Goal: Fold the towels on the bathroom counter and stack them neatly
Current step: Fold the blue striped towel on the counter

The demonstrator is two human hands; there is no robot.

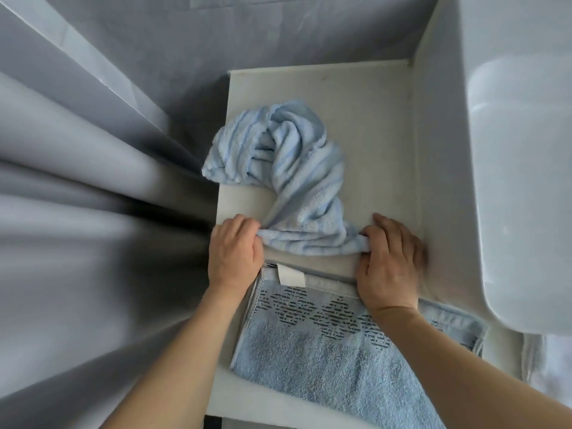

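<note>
A light blue striped towel [288, 168] lies crumpled and twisted on the white counter [371, 125]. My left hand [233, 252] pinches its near left corner. My right hand [390, 261] grips its near right corner, with the near edge stretched between both hands. Closer to me lies a darker blue towel [318, 357] with a diamond-pattern band and a white label [291, 274], flat on the counter under my forearms.
A grey curtain [93, 196] hangs in folds along the counter's left edge. A white basin [523, 181] borders the counter on the right. A grey wall closes the far end. Some white fabric [544, 363] shows at the right below the basin.
</note>
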